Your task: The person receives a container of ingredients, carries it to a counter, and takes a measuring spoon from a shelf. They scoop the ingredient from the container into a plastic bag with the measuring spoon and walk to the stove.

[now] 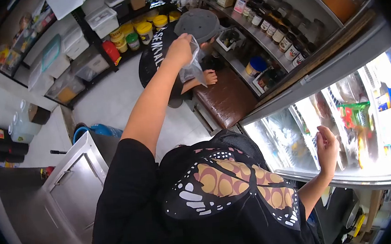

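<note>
My left hand [179, 52] is raised out in front, its fingers closed on the top of a clear plastic bag [194, 71]. The bag hangs down beside a co-worker in a dark cap [197, 23]; I cannot make out whether anything is inside it. At the right, my right hand [328, 149] is in front of the lit, open-fronted fridge [280, 138], fingers loosely curled and apart, holding nothing. Closest to it on the fridge shelves is a green and red packet [356, 116].
The co-worker's hand [210, 77] rests by a brown padded bench [228, 96]. Shelves of jars [278, 35] stand beyond it. Plastic tubs [102, 23] and yellow-lidded buckets [145, 31] line the back shelf. A steel cabinet [77, 179] stands at my left.
</note>
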### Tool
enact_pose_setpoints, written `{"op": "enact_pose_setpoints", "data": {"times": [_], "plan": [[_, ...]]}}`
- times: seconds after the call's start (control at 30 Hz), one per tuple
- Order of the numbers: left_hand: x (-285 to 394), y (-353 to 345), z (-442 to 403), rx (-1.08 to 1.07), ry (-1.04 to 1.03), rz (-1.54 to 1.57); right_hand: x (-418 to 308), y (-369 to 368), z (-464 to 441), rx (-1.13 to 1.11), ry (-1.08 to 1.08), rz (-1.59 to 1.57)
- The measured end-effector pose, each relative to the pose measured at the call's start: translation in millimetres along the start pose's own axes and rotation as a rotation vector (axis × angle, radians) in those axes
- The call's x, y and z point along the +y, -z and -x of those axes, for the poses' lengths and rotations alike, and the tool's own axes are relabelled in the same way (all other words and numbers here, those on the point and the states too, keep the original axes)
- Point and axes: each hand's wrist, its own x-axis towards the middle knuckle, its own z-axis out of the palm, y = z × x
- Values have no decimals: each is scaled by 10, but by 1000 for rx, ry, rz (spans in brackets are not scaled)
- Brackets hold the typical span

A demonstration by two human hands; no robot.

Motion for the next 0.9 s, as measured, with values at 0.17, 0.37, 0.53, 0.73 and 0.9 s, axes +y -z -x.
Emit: {"op": "enact_pose_setpoints", "data": {"times": [0.17, 0.37, 0.53, 0.73, 0.9], "plan": [[287, -12, -24, -69, -77, 104, 83, 47, 51, 24, -6, 43], [320, -478, 157, -75, -138, 194, 176, 29, 110, 0, 27, 31], [326, -626, 379, -145, -157, 158, 45, 37, 96, -3, -10, 86], [303, -756, 506, -254, -88, 179, -43, -70, 24, -28, 31, 101], [235, -863, 512, -167, -194, 131, -233, -121, -29, -40, 68, 108]]}}
